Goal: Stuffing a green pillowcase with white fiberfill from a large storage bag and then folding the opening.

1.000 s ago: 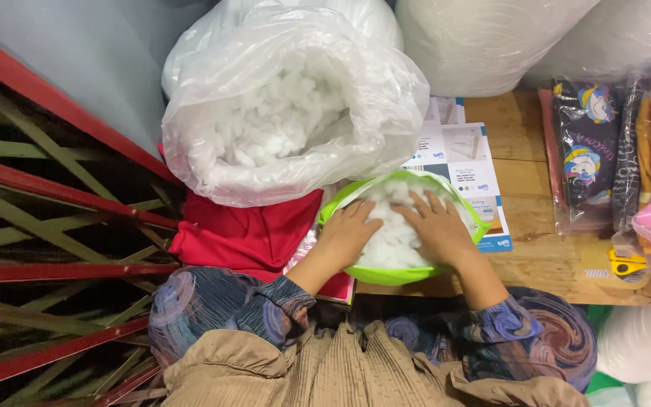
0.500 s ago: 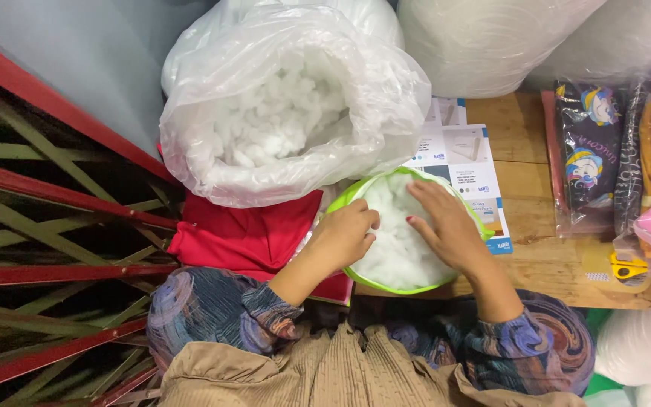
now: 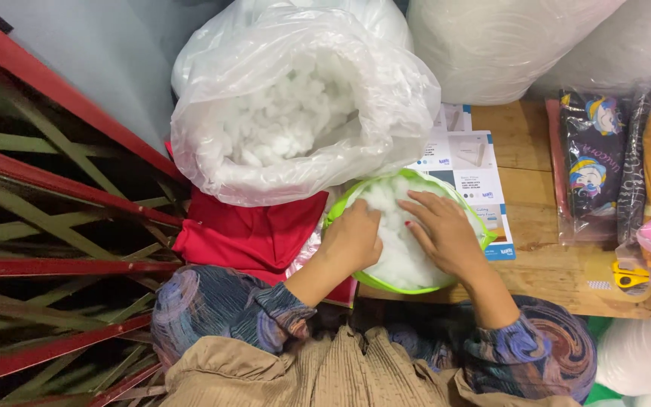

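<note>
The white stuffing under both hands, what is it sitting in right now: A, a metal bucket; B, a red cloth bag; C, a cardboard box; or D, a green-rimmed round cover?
D: both the left hand and the right hand press down on white stuffing that fills a round cover with a bright green rim, which rests on the wooden table beside the big clear plastic bag of the same filling.

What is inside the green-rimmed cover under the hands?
White stuffing fills the green-rimmed cover. The left hand and right hand press on it, hiding what lies under them. The cover's bottom is not visible.
</note>
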